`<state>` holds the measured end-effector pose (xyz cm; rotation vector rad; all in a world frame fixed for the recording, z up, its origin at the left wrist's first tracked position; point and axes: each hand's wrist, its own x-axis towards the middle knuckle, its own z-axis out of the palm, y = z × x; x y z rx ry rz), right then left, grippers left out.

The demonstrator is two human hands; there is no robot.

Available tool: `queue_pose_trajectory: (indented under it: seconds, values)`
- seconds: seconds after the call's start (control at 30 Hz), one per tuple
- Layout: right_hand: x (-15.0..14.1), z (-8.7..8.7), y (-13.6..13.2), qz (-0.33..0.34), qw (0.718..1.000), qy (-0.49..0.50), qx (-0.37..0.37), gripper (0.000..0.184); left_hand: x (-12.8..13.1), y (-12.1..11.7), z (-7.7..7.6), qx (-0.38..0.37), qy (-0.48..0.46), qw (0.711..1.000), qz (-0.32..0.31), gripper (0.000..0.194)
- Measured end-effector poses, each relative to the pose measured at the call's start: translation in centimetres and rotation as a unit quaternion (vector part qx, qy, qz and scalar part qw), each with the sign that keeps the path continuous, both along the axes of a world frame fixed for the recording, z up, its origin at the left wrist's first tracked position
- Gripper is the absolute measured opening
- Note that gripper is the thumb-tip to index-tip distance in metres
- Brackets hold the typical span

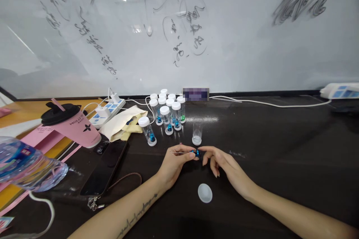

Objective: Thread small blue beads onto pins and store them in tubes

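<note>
Near the middle of the table, my left hand is closed, pinching a small shiny blue piece with a thin pale stick that points left. My right hand reaches in from the other side, its index fingertip at the blue piece and its other fingers loosely bent and apart. Just beyond both hands stands an uncapped clear tube. A round white cap lies on the table between my forearms. Several white-capped clear tubes stand behind, most showing blue pieces, one a green piece. Another capped tube leans slightly, nearer me.
At left are a tilted pink cup, a water bottle, a black phone with a cord, a cream pouch and a power strip. A whiteboard rises behind the dark table; a white cable runs along its back.
</note>
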<state>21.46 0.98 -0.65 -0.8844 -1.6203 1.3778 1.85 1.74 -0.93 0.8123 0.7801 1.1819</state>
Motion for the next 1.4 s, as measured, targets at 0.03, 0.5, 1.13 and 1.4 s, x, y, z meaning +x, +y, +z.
queue_pose_trajectory:
  seconds: [0.03, 0.5, 1.13, 1.4]
  values:
    - [0.0, 0.0, 0.0, 0.0, 1.0, 0.0, -0.001, 0.045, 0.0, 0.0, 0.0, 0.001, -0.001, 1.0, -0.001, 0.017]
    - [0.0, -0.3, 0.1, 0.005, 1.0, -0.008, 0.008, 0.046, 0.0, -0.2, 0.0, 0.005, 0.001, 1.0, -0.004, 0.016]
    - [-0.2, 1.1, -0.4, 0.038, 0.987, -0.149, 0.048, 0.031, 0.2, -0.9, 0.4, 0.043, 0.084, 0.995, -0.044, 0.02]
    - [-0.2, 1.4, -0.4, 0.044, 0.986, -0.145, 0.069, 0.04, 0.1, -1.2, 0.6, 0.063, 0.101, 0.991, -0.054, 0.02]
